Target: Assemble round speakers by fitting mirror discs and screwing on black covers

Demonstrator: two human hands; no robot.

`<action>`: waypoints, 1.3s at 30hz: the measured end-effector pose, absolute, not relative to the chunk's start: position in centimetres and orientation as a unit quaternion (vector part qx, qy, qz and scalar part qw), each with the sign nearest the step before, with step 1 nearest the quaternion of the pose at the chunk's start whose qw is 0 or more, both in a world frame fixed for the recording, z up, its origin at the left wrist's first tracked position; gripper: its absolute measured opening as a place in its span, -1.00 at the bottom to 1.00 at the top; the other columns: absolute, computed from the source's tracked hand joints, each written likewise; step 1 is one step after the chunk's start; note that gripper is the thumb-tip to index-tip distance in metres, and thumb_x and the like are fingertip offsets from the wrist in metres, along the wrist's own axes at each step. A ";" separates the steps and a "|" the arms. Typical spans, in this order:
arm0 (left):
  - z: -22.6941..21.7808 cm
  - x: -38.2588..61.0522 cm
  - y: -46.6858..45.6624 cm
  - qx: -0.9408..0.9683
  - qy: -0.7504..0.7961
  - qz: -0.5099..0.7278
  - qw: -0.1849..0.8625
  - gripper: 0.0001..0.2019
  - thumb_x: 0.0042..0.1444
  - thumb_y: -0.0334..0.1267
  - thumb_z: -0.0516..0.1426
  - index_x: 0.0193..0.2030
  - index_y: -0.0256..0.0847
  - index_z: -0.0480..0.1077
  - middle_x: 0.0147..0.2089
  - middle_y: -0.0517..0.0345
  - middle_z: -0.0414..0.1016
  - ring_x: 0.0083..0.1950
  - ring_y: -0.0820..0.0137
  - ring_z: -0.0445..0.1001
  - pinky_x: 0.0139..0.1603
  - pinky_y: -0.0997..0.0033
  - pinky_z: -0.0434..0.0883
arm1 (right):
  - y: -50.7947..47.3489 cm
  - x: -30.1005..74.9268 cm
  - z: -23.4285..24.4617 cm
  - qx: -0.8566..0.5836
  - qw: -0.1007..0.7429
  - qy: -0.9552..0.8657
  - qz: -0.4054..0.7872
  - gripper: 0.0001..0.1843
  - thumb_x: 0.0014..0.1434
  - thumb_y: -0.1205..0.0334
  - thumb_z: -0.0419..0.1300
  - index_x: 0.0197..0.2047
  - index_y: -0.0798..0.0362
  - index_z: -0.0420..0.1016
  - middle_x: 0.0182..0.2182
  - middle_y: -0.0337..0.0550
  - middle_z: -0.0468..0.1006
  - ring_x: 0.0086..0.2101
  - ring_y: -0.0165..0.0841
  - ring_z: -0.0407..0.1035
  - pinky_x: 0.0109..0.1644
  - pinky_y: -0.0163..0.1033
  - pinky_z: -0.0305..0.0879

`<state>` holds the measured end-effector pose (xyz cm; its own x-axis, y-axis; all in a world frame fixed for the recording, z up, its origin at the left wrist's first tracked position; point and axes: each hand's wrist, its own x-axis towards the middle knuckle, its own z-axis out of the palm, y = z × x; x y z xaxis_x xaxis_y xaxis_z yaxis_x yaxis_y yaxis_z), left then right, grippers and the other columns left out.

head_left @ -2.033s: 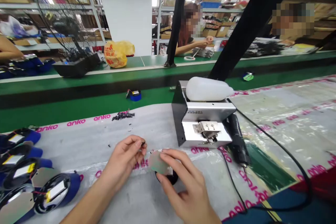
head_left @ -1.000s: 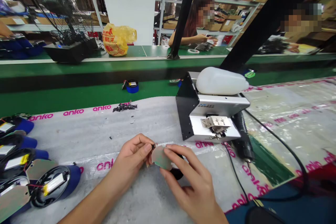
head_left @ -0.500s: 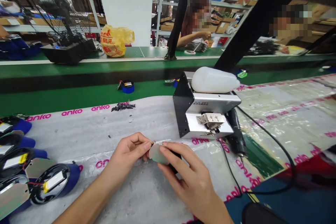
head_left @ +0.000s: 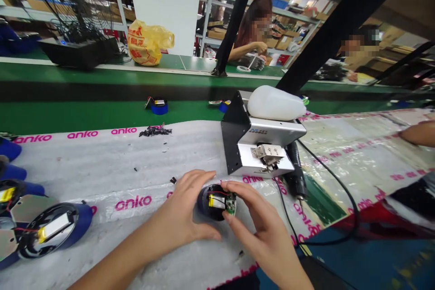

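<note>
In the head camera's view, a small round dark-blue plastic housing (head_left: 217, 202) sits on the white foam sheet (head_left: 102, 176) that covers the near part of the bench, right in front of the person and just short of the grey metal box machine (head_left: 263, 145). Its open face is turned up, showing a yellow-wrapped battery cell and a small green circuit board inside, which seems to be why it lies flat rather than on edge. The left hand (head_left: 183, 217) wraps the housing's left side, its fingers (head_left: 200, 176) curled over the far rim and the thumb at the near edge. The right hand (head_left: 268, 235) closes on the right rim with its fingers (head_left: 238, 188). Held from both sides like this, the housing looks steadied against sliding on the foam. A white plastic bottle (head_left: 275, 103) lies on top of the machine, and a black electric screwdriver (head_left: 295, 176) rests beside the machine's right flank, within reach of the right hand. A little heap of black screws (head_left: 154, 131) lies farther back on the foam. Larger blue round housings (head_left: 54, 231) with their batteries showing are lined up at the left edge. Beyond the foam runs a green conveyor belt (head_left: 84, 120), and another person's forearm (head_left: 418, 133) rests on the bench at the far right.
</note>
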<state>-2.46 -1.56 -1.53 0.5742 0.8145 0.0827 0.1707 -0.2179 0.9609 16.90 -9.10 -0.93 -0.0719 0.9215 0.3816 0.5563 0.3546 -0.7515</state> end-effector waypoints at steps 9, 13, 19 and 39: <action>-0.9 -2.7 -1.0 0.629 0.316 0.178 0.687 -0.38 0.02 -0.40 0.32 0.23 0.16 0.41 0.03 0.14 0.55 -0.40 0.37 0.51 -0.46 0.47 0.42 | -8.4 17.6 -0.5 -0.450 0.403 -0.755 0.255 -0.58 0.25 0.49 0.17 0.09 -0.14 0.32 0.08 -0.10 0.47 0.21 -0.20 0.27 0.26 0.02 0.33; -0.8 -2.9 -1.4 0.537 0.292 0.176 0.772 -0.33 0.01 -0.50 0.26 0.25 0.14 0.36 -0.11 0.18 0.55 -0.41 0.45 0.48 -0.40 0.52 0.40 | -8.3 18.1 0.0 -0.452 0.375 -0.762 0.273 -0.50 0.23 0.43 0.23 0.18 -0.13 0.28 0.01 -0.10 0.50 0.20 -0.19 0.22 0.29 0.02 0.25; -1.1 -3.2 -1.0 0.509 0.300 0.166 0.789 -0.57 0.14 -0.27 0.26 0.17 -0.05 0.43 -0.07 -0.01 0.60 -0.23 0.28 0.60 -0.17 0.32 0.51 | -9.8 17.4 -1.5 -0.472 0.460 -0.694 0.290 -0.45 0.22 0.41 0.21 0.22 -0.11 0.24 -0.08 -0.10 0.44 0.00 -0.22 0.34 0.20 0.00 0.29; -0.7 -3.1 -0.7 0.521 0.298 0.091 0.795 -0.43 0.18 -0.10 0.27 0.32 0.00 0.29 -0.17 0.14 0.59 -0.36 0.41 0.61 -0.25 0.40 0.56 | -10.6 16.7 -2.0 -0.471 0.466 -0.670 0.334 -0.44 0.19 0.44 0.20 0.21 -0.15 0.27 -0.06 -0.16 0.46 0.16 -0.27 0.17 0.23 -0.20 0.22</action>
<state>-3.12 -0.68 -0.70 0.8058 0.4548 -0.3792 0.1665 0.4406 0.8821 16.69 -10.57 -2.00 -0.1217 0.9426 0.3111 0.3202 0.3339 -0.8865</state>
